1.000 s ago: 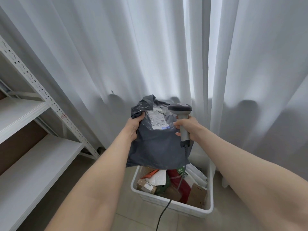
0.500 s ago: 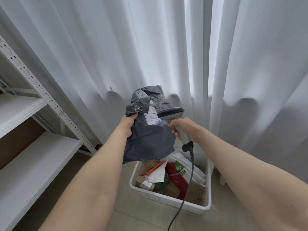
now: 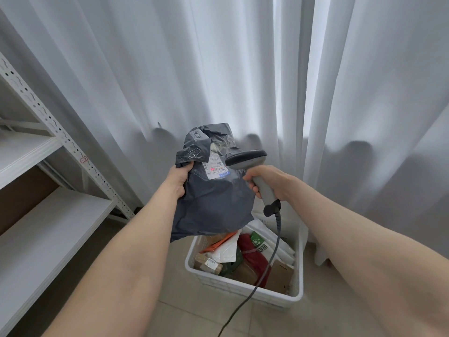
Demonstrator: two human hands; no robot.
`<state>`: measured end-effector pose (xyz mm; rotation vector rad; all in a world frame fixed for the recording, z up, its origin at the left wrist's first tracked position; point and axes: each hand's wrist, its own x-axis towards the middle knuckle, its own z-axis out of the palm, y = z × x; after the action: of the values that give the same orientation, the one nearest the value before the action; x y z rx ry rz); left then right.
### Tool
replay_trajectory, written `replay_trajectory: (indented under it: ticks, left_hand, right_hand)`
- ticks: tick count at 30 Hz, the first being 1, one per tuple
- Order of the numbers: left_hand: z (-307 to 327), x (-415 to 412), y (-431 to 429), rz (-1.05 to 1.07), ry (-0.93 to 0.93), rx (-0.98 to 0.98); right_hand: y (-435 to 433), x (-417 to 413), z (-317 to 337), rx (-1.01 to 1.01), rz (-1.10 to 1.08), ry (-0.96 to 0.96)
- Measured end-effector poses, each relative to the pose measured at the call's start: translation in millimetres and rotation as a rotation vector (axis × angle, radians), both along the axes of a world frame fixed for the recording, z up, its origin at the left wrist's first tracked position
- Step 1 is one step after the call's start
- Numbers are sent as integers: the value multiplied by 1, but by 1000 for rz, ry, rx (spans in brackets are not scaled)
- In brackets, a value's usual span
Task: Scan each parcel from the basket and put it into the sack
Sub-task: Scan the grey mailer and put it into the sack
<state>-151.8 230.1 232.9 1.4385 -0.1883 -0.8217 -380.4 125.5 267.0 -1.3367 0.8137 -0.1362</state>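
Only 1 view was given, from a wide-angle camera on the person's head. It faced forward and down, close over both outstretched forearms, toward a white curtain (image 3: 218, 69), with a shelf (image 3: 48, 227) at its left edge and a basket (image 3: 297, 285) on the floor below centre.

Person, two arms | left hand (image 3: 178, 181) bare | right hand (image 3: 272, 181) bare | forearms unsleeved (no watch, rings, gloves)
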Motion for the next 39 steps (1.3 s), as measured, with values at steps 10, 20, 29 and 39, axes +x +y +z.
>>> replay_trajectory:
  ticks: [10, 20, 29, 39]
  left_hand:
    - [-1, 6, 2, 9, 2, -12]
    - [0, 15, 9, -2, -2, -10]
    - [-1, 23, 13, -29, 13, 1]
    - [11, 28, 17, -148, 100, 28]
  right_hand:
    - [4, 7, 4, -5, 26, 6]
    - [15, 20, 7, 15, 7, 14]
    - [25, 29, 15, 38, -29, 37]
    - [22, 26, -2, 95, -328, -83]
